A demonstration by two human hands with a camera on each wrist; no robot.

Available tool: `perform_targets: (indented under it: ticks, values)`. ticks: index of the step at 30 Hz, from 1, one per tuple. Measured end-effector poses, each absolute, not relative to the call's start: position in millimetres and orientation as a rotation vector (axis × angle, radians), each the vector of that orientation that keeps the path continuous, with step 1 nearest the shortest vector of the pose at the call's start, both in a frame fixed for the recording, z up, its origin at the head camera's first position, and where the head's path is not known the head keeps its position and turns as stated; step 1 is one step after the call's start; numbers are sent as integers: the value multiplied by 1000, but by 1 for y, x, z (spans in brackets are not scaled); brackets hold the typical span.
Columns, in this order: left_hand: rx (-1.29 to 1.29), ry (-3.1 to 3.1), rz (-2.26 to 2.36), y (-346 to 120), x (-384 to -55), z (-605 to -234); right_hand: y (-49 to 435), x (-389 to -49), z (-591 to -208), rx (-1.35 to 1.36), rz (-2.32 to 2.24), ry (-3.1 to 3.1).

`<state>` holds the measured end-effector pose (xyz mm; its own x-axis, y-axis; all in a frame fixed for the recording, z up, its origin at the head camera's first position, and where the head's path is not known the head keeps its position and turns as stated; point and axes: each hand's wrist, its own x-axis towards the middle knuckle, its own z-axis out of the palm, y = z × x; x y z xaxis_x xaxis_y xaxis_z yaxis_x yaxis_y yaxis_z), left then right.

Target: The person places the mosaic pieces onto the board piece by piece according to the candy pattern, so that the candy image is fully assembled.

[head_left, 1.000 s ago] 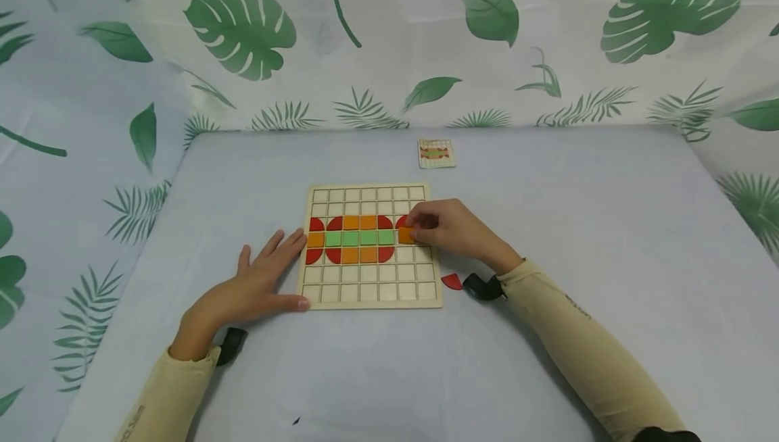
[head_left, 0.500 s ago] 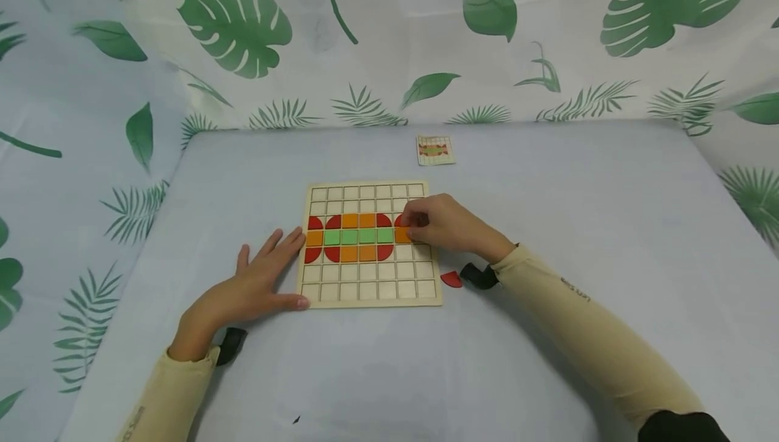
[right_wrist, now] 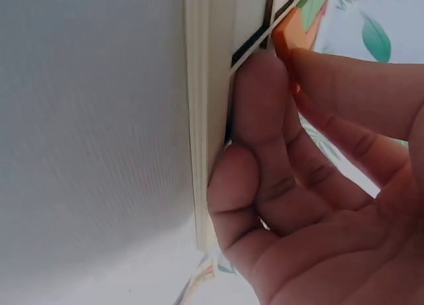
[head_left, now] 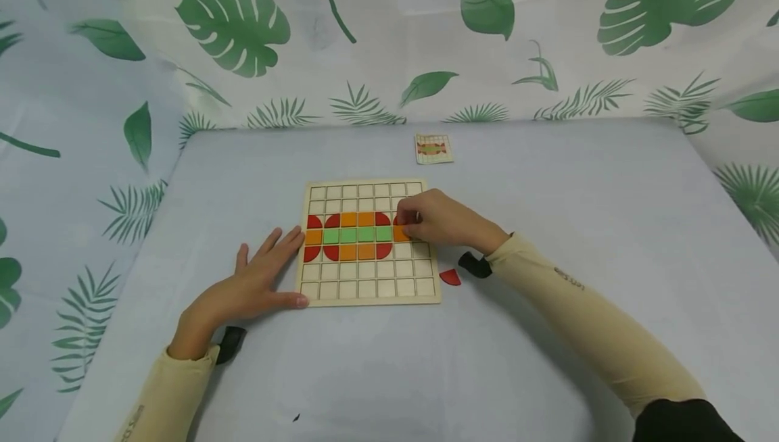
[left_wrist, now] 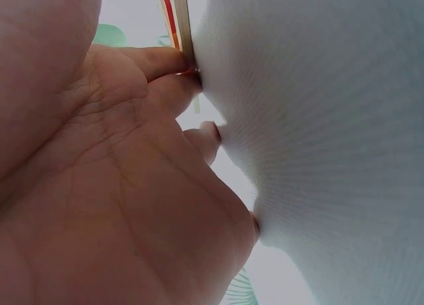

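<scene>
On the table lies a wooden grid board [head_left: 365, 290] with red quarter-circle, orange square and green square tiles in its middle rows. My right hand [head_left: 450, 222] is over the board's right side and pinches an orange square tile [right_wrist: 289, 36] between thumb and fingers, low at the grid in the row of green tiles [head_left: 365, 234]. Its fingers partly cover that tile and a red piece just behind it. My left hand [head_left: 246, 290] lies spread along the board's left side, fingertips and thumb touching the edge. A loose red quarter-circle tile [head_left: 450, 277] sits just right of the board.
A small card [head_left: 433, 150] printed with a coloured grid pattern lies behind the board. Leaf-patterned cloth [head_left: 377, 43] hangs at the back and left of the pale table. A tiny dark speck [head_left: 296, 418] is near the front.
My right hand has shifted slightly left with the orange tile, which now lies closer beside the green row. The left hand stays at the board's edge.
</scene>
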<state>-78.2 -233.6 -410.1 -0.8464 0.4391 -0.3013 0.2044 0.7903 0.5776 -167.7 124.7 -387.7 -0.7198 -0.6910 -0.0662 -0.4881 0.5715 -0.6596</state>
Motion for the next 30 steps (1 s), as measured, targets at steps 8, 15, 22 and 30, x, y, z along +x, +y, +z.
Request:
perform_targets:
  ticks: [8, 15, 22, 30]
  values:
    - [494, 2549, 757, -232, -79, -409, 124, -169, -389, -920, -863, 2514]
    - [499, 2554, 763, -233, -78, -408, 131, -163, -389, -879, -937, 2505]
    - [501, 2539, 777, -231, -77, -409, 153, -146, -385, -849, -1024, 2479]
    - [513, 2547, 769, -232, -76, -407, 181, -123, -383, -865, -1096, 2487]
